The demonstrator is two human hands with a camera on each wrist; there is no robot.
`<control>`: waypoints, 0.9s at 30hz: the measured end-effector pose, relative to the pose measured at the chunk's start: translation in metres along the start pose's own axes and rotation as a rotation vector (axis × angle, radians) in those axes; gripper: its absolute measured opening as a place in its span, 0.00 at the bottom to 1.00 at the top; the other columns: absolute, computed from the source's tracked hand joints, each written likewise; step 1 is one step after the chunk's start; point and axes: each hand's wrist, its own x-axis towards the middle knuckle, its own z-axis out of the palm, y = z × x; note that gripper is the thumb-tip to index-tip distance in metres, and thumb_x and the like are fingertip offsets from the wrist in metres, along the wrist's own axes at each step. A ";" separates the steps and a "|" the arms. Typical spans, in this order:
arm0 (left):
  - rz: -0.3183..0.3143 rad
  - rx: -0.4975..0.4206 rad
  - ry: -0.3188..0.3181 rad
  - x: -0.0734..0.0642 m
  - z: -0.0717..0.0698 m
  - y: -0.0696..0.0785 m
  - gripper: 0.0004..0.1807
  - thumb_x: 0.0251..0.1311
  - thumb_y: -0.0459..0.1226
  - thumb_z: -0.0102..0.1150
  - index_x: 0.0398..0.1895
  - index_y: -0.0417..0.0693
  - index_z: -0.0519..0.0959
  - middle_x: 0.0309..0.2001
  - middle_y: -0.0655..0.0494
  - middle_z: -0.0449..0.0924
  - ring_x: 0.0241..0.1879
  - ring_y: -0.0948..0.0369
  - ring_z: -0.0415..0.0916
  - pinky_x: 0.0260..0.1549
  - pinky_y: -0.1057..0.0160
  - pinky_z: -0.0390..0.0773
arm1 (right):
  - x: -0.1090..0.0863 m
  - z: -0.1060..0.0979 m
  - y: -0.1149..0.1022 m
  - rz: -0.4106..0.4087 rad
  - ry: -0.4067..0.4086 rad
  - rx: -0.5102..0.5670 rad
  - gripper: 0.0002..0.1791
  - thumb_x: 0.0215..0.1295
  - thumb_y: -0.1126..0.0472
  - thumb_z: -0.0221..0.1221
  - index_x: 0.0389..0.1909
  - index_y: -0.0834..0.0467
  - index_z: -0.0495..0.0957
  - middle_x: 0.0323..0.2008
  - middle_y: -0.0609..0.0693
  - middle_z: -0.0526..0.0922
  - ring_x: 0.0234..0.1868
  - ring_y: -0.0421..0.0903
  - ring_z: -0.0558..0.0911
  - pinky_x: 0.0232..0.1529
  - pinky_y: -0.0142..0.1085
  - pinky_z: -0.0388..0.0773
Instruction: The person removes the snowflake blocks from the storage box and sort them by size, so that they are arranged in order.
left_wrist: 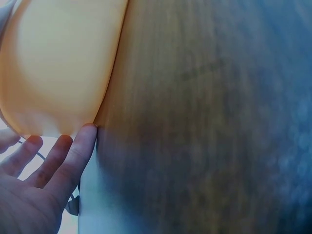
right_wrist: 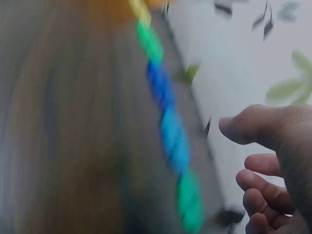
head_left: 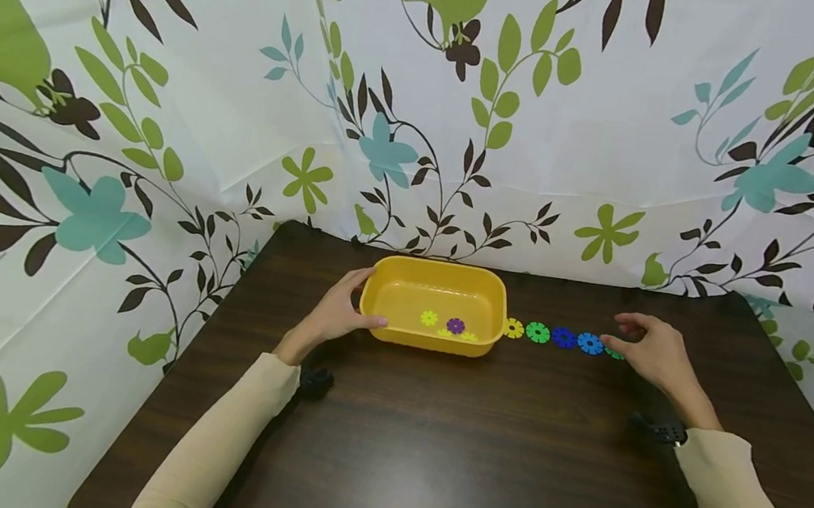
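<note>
A yellow plastic basin (head_left: 437, 278) stands towards the back of the table. My left hand (head_left: 336, 310) grips its left end, the thumb over the front corner and the fingers at the far side. Inside lie a purple disc (head_left: 455, 326) and a few yellow discs (head_left: 429, 318). From its right side runs a row of notched discs: yellow (head_left: 515, 328), green (head_left: 537, 332), dark blue (head_left: 564, 337), light blue (head_left: 590, 344) and green (right_wrist: 189, 202). My right hand (head_left: 652, 353), holding nothing, hovers with loosely bent fingers by the last green disc, partly covering it in the head view.
The dark wooden table (head_left: 431, 441) reaches back to a hanging cloth (head_left: 228, 100) printed with leaves and birds. Black straps with small devices sit on both wrists.
</note>
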 end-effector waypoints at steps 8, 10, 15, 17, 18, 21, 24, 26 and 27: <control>-0.006 0.002 0.007 -0.002 -0.002 -0.001 0.60 0.55 0.51 0.83 0.88 0.50 0.59 0.85 0.45 0.59 0.74 0.42 0.67 0.74 0.36 0.73 | 0.015 0.009 -0.086 -0.156 -0.026 0.084 0.25 0.71 0.53 0.73 0.61 0.65 0.85 0.50 0.64 0.91 0.48 0.60 0.88 0.46 0.41 0.84; -0.001 0.001 0.008 -0.002 -0.002 -0.001 0.60 0.55 0.52 0.83 0.88 0.50 0.59 0.85 0.45 0.59 0.74 0.42 0.67 0.74 0.36 0.73 | 0.019 0.016 -0.105 -0.186 -0.061 0.091 0.24 0.71 0.54 0.73 0.61 0.64 0.86 0.51 0.64 0.91 0.49 0.59 0.88 0.49 0.47 0.85; 0.006 -0.005 0.010 -0.002 -0.003 0.000 0.59 0.56 0.50 0.83 0.88 0.50 0.59 0.85 0.45 0.60 0.74 0.42 0.67 0.74 0.36 0.74 | 0.032 0.043 -0.143 -0.266 -0.146 0.094 0.22 0.69 0.58 0.74 0.59 0.65 0.87 0.49 0.63 0.90 0.45 0.56 0.86 0.46 0.44 0.84; 0.006 -0.005 0.008 -0.001 -0.003 0.001 0.59 0.56 0.49 0.82 0.88 0.50 0.59 0.85 0.45 0.60 0.74 0.42 0.67 0.74 0.36 0.73 | 0.037 0.055 -0.157 -0.309 -0.177 0.085 0.23 0.68 0.58 0.75 0.58 0.66 0.87 0.48 0.63 0.90 0.45 0.55 0.86 0.46 0.44 0.84; 0.004 -0.008 0.006 -0.001 -0.003 0.001 0.59 0.56 0.48 0.82 0.88 0.51 0.59 0.85 0.46 0.59 0.74 0.42 0.67 0.74 0.36 0.73 | 0.040 0.060 -0.163 -0.333 -0.194 0.080 0.22 0.67 0.58 0.75 0.57 0.67 0.88 0.47 0.63 0.90 0.45 0.56 0.85 0.46 0.45 0.84; 0.000 -0.009 0.005 0.000 -0.002 0.002 0.59 0.56 0.49 0.83 0.88 0.51 0.59 0.85 0.46 0.59 0.74 0.42 0.67 0.74 0.35 0.73 | 0.050 0.077 -0.181 -0.387 -0.248 0.067 0.22 0.67 0.58 0.75 0.56 0.67 0.88 0.47 0.62 0.91 0.48 0.57 0.86 0.51 0.50 0.85; 0.000 -0.014 0.005 0.001 -0.002 0.002 0.59 0.56 0.49 0.83 0.88 0.51 0.59 0.85 0.46 0.59 0.74 0.42 0.67 0.75 0.35 0.72 | 0.060 0.094 -0.195 -0.413 -0.312 0.043 0.21 0.67 0.58 0.73 0.56 0.66 0.89 0.47 0.61 0.92 0.50 0.57 0.87 0.57 0.53 0.85; 0.000 -0.012 0.001 0.002 -0.002 0.001 0.59 0.56 0.50 0.83 0.88 0.52 0.59 0.85 0.47 0.59 0.74 0.43 0.67 0.74 0.35 0.73 | 0.065 0.104 -0.201 -0.419 -0.362 0.032 0.21 0.68 0.58 0.73 0.57 0.67 0.88 0.48 0.61 0.92 0.48 0.56 0.89 0.58 0.52 0.86; 0.001 -0.012 0.000 0.002 -0.002 0.001 0.59 0.56 0.50 0.83 0.88 0.52 0.59 0.85 0.47 0.59 0.74 0.43 0.67 0.74 0.36 0.73 | 0.067 0.109 -0.204 -0.422 -0.383 0.016 0.21 0.68 0.58 0.73 0.57 0.66 0.88 0.48 0.61 0.92 0.48 0.55 0.90 0.58 0.51 0.86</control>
